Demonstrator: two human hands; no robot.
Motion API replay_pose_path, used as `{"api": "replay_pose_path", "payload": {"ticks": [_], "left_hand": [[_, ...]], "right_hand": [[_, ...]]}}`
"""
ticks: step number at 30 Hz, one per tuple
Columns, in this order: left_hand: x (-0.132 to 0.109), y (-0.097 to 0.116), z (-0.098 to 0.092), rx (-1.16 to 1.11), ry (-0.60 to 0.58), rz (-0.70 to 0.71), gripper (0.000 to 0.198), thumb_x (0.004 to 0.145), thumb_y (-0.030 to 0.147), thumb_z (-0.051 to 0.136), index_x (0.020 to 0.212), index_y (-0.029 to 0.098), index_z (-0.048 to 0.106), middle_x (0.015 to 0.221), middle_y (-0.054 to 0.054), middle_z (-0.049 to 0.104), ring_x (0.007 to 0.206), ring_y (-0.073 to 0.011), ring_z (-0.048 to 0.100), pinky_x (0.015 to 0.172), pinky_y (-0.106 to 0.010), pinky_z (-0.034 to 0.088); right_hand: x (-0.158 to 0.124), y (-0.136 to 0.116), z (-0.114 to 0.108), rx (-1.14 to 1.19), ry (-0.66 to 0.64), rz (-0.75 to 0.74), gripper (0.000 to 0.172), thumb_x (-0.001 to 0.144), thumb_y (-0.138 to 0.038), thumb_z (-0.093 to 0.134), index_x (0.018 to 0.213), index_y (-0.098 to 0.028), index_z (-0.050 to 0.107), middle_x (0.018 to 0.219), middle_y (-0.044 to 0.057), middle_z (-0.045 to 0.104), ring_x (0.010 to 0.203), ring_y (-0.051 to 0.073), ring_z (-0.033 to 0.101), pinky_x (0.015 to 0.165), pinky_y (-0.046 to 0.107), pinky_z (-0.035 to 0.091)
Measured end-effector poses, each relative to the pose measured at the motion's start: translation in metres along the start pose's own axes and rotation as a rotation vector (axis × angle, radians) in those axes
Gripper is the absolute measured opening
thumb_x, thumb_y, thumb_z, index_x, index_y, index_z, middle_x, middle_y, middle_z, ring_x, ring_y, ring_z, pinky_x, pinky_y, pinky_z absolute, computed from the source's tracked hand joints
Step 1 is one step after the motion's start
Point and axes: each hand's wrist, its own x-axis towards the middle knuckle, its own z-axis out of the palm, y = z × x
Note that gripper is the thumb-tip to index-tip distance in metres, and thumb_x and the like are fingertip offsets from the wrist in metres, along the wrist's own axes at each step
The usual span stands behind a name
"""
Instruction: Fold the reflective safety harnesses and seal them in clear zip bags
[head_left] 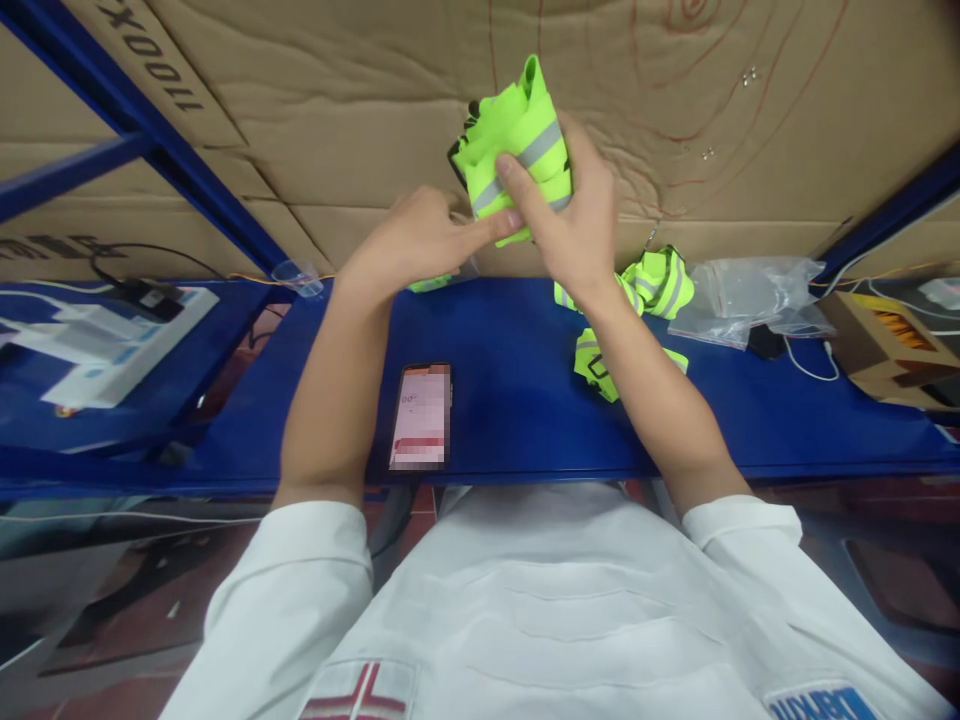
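Raised above the table is a folded bundle of neon yellow-green reflective strap (pixel 499 125) with grey stripes and black fittings at its left edge. My right hand (pixel 581 220) grips its right side, thumb across the front. At its lower left, my left hand (pixel 420 235) presses a finger along the bottom edge; its other fingers are partly hidden. Behind my right forearm lie two more strap bundles, a rolled one (pixel 664 285) and a nearer one with a black buckle (pixel 591 362). A bit of green strap (pixel 430 284) shows beneath my left hand.
On the blue table (pixel 517 400) lies a phone (pixel 421 418). Clear plastic bags (pixel 757 295) and an open cardboard box (pixel 885 350) sit right. A power strip (pixel 135 345) with cables is left, near a clear cup (pixel 298 278). Cardboard (pixel 360 110) lines the back.
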Motion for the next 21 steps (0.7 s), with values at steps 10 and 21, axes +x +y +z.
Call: {"api": "replay_pose_path", "payload": {"ticks": [10,21], "left_hand": [[-0.015,0.037,0.024,-0.192,-0.038,0.147,0.041,0.089,0.059,0.093,0.117,0.03,0.083,0.127,-0.001,0.081,0.132,-0.0377,0.071,0.113,-0.053,0.06],[-0.009,0.027,0.015,-0.125,-0.07,0.212,0.05,0.077,0.054,0.097,0.121,0.04,0.08,0.139,0.006,0.077,0.145,-0.0357,0.064,0.127,-0.049,0.054]], "right_hand": [[0.005,0.007,0.027,0.33,-0.092,0.291,0.047,0.107,-0.065,0.045,0.131,-0.034,0.07,0.137,0.0,0.076,0.135,0.025,0.071,0.104,0.036,0.066],[-0.015,-0.006,0.024,0.095,0.039,-0.001,0.019,0.111,-0.052,0.049,0.124,-0.038,0.053,0.139,0.0,0.074,0.135,0.021,0.067,0.113,0.031,0.054]]}}
